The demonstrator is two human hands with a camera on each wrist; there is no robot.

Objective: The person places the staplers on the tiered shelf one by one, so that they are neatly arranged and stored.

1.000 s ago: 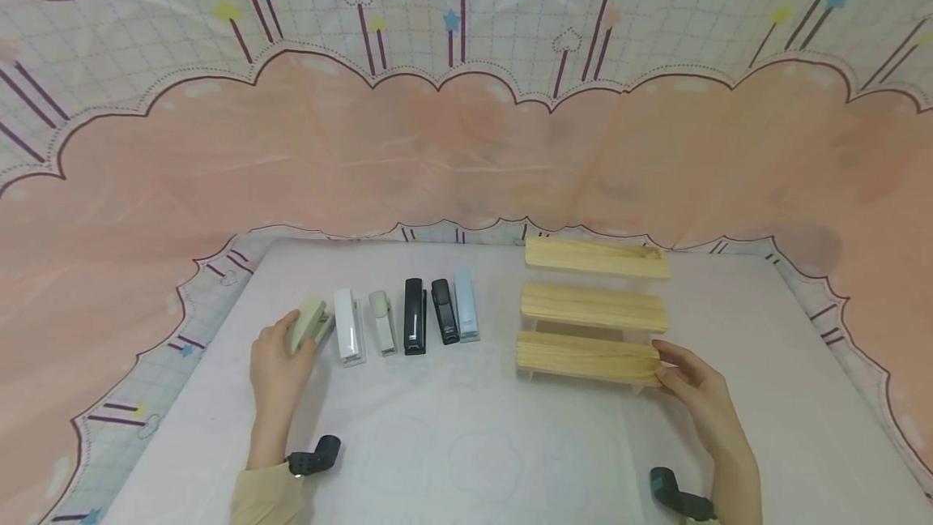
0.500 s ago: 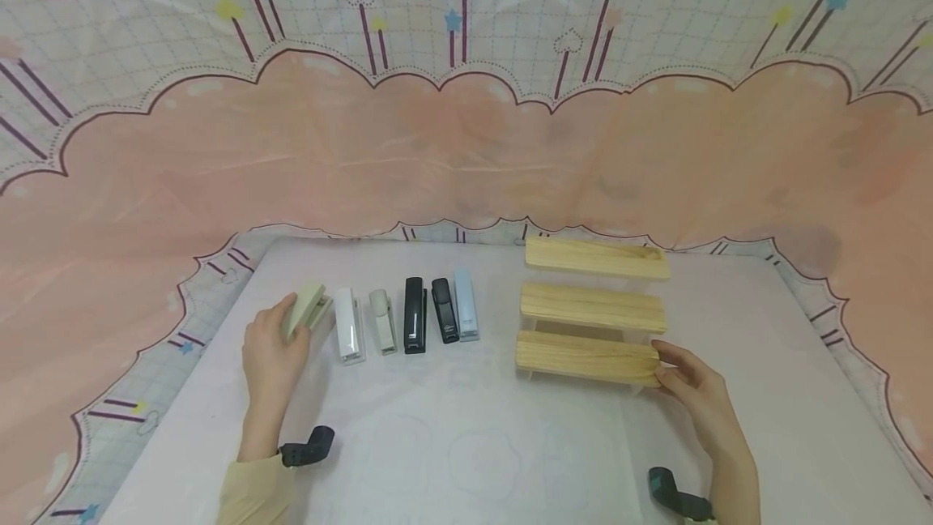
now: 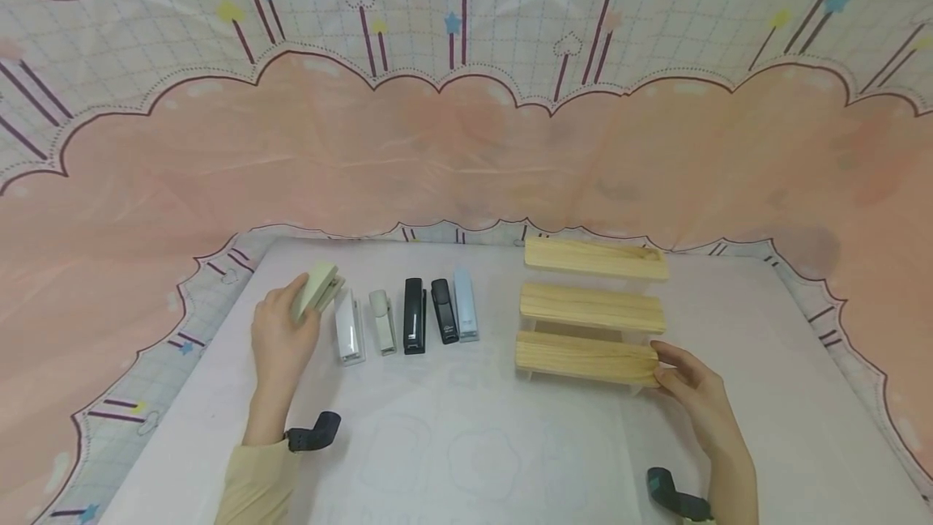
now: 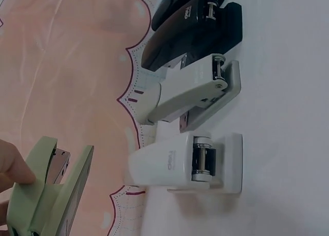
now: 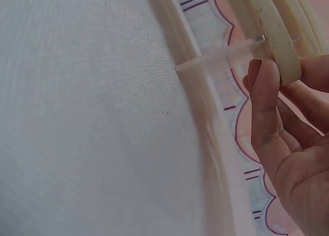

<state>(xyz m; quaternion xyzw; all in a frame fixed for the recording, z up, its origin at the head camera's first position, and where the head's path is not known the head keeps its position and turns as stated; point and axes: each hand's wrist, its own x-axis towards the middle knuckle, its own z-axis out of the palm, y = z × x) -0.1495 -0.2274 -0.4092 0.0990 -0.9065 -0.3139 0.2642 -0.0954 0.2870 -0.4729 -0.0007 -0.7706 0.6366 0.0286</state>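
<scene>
My left hand [image 3: 284, 335] grips a light green stapler [image 3: 317, 292], held tilted above the table at the left end of a row of staplers. In the left wrist view the green stapler [image 4: 43, 189] shows its jaws apart, with a thumb on its side. Closest to it stands a white stapler [image 3: 349, 326]. My right hand [image 3: 696, 387] pinches the right end of the lowest wooden shelf board [image 3: 583, 356]; in the right wrist view, thumb and fingers lie on either side of the board's end [image 5: 285, 56].
Beyond the white stapler stand a small grey-white stapler [image 3: 381, 322], a large black stapler [image 3: 415, 316], a smaller black stapler [image 3: 444, 311] and a light blue stapler [image 3: 466, 305]. The stepped rack also has a middle board [image 3: 592, 308] and a top board [image 3: 594, 258]. A patterned cloth [image 3: 466, 160] hangs behind.
The left hand with the green stapler first shifts slightly left, then rises and moves back right, the stapler now overlapping the white one's top edge. The right hand stays on the board.
</scene>
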